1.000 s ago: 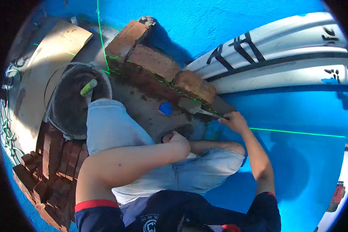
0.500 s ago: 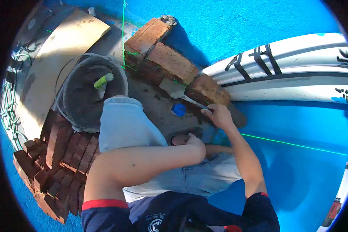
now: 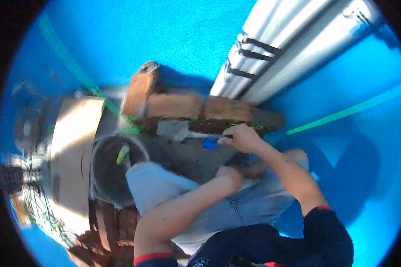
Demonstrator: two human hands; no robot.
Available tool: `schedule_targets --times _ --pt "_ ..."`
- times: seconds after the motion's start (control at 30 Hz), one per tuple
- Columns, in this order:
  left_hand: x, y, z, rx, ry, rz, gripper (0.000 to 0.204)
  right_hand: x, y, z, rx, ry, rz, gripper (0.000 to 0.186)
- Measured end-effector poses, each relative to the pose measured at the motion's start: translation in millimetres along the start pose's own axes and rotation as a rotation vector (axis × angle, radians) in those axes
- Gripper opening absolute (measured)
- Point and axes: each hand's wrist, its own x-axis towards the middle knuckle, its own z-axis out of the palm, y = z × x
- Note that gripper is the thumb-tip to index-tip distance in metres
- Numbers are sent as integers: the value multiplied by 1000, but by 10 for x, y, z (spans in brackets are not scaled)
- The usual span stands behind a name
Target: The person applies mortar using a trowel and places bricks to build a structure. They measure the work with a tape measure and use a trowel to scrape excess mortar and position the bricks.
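My right hand (image 3: 243,138) grips the handle of a trowel (image 3: 171,128). Its flat blade, grey with mortar, points left and sits at the front side of a low row of red bricks (image 3: 173,106). Another brick (image 3: 137,93) meets the row's left end at an angle, with a lump of mortar (image 3: 149,67) beyond it. Close to my bent legs is my left hand (image 3: 231,177), nothing visible in it; blur hides how its fingers lie. A round blue object (image 3: 210,143) lies on the mortar-stained floor just below the trowel.
Left of my knee stands a mortar bucket (image 3: 95,178) with a green-handled tool (image 3: 123,154) inside. Beyond it lies a wooden board (image 3: 73,155). Stacked bricks (image 3: 107,227) fill the lower left. White pipes (image 3: 289,53) bound with black straps lean at the blue wall. Green lines cross the scene.
The whole view has turned and blurred, so the brick row now runs nearly level. The trowel blade has shifted from the bricks' upper edge to their front side. My right hand keeps its grip.
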Motion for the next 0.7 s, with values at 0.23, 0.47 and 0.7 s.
schedule_targets --times 0.23,0.47,0.7 --pt "-159 170 -92 179 -175 79 48 -1643 432 -159 508 318 95 38" --pt "-248 174 -77 111 -166 47 25 -1389 624 531 1538 564 640 53" --pt "-1344 197 -304 -359 751 173 7 -1375 1297 430 1916 826 555 34"
